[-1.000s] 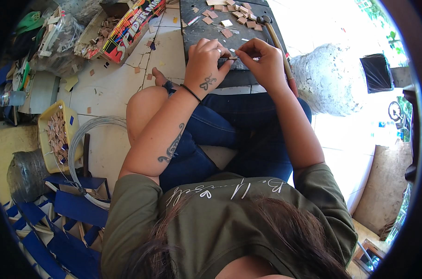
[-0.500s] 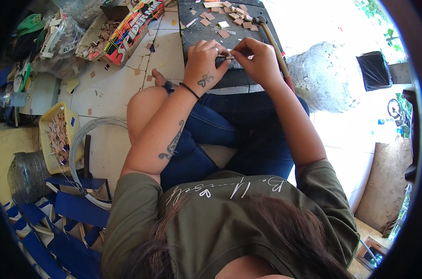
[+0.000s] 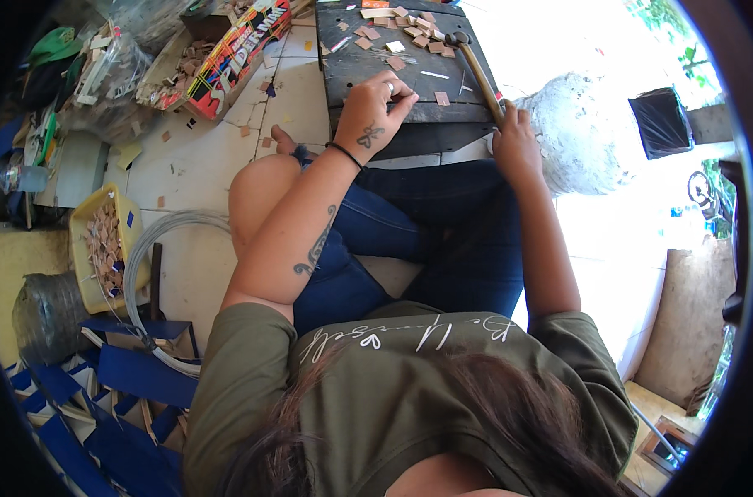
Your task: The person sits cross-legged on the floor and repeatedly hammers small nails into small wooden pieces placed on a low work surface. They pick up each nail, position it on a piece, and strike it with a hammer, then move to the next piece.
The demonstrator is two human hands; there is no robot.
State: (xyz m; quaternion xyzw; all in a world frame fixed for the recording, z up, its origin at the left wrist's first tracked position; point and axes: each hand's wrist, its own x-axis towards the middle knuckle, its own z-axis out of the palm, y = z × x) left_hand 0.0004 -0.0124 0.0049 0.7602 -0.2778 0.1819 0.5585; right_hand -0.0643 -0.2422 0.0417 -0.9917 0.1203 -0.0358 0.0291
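Wooden hammer at 1 o'clock on the dark board seems head-heavy and stiff, right hand closed around its handle end, left hand pinching something small together.

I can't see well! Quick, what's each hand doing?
Left hand: fingers pinched on the dark board; what they hold cannot be told.
Right hand: closed on the hammer handle.
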